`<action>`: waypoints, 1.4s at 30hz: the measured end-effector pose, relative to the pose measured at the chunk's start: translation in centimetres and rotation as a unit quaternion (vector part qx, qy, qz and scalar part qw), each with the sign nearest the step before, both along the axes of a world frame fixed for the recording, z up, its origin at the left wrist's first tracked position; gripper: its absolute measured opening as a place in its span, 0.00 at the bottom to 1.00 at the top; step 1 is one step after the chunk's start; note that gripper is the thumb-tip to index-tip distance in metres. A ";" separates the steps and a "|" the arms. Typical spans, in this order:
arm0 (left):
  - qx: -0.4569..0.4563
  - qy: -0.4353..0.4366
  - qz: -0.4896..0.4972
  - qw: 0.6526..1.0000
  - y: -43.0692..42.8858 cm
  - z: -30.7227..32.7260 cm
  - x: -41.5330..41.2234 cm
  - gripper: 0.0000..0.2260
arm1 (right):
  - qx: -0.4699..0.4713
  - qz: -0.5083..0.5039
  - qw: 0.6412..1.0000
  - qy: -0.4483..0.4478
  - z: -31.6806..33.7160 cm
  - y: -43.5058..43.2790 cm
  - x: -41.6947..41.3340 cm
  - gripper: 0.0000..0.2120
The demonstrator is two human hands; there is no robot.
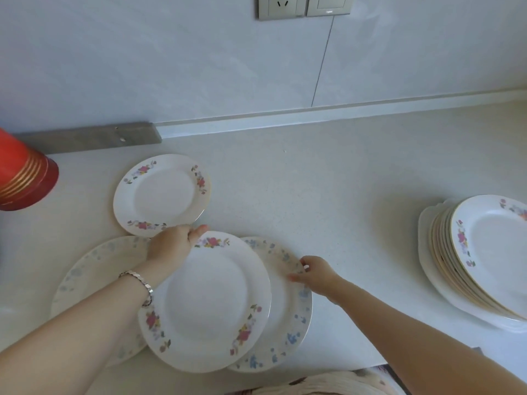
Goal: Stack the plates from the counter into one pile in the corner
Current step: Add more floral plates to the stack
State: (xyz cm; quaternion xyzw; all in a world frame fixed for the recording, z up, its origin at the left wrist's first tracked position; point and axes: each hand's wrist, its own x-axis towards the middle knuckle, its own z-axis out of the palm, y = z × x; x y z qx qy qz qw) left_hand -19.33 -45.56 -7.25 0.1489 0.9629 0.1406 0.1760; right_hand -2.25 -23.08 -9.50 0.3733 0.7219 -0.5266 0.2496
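Note:
A white plate with pink flowers rests on top of a blue-flowered plate near the counter's front edge. My left hand grips the far left rim of the pink-flowered plate. My right hand pinches the right rim of the blue-flowered plate beneath it. Another blue-flowered plate lies to the left, partly under my left arm. A smaller pink-flowered plate lies flat behind them. A pile of plates stands at the right.
A stack of red cups lies on its side at the far left. The white counter runs back to a tiled wall with a socket. A grey strip sits along the wall at left.

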 end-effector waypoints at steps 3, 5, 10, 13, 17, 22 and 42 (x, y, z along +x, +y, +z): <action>0.055 0.008 0.056 0.997 -0.1 1.0 0.0 0.24 | -0.040 -0.047 0.997 0.052 1.2 1.1 1.3 0.07; 0.090 0.003 0.100 0.991 0.2 1.7 0.1 0.25 | -0.029 -0.082 0.992 0.086 2.3 2.6 2.1 0.05; 0.145 -0.038 0.206 0.967 3.5 4.0 1.7 0.27 | 0.037 -0.183 0.963 0.192 6.5 8.5 5.1 0.06; 0.156 -0.060 0.259 0.951 6.8 5.1 3.5 0.27 | 0.090 -0.240 0.934 0.250 9.2 12.4 7.5 0.08; 0.184 -0.076 0.298 0.934 11.9 6.1 6.2 0.30 | 0.160 -0.334 0.880 0.298 11.6 17.4 11.9 0.11; 0.191 -0.111 0.324 0.920 18.1 6.8 9.4 0.31 | 0.185 -0.479 0.809 0.285 12.8 23.4 18.8 0.09; 0.208 -0.117 0.351 0.905 29.8 8.0 14.9 0.31 | 0.125 -0.561 0.790 0.211 6.8 30.4 26.2 0.09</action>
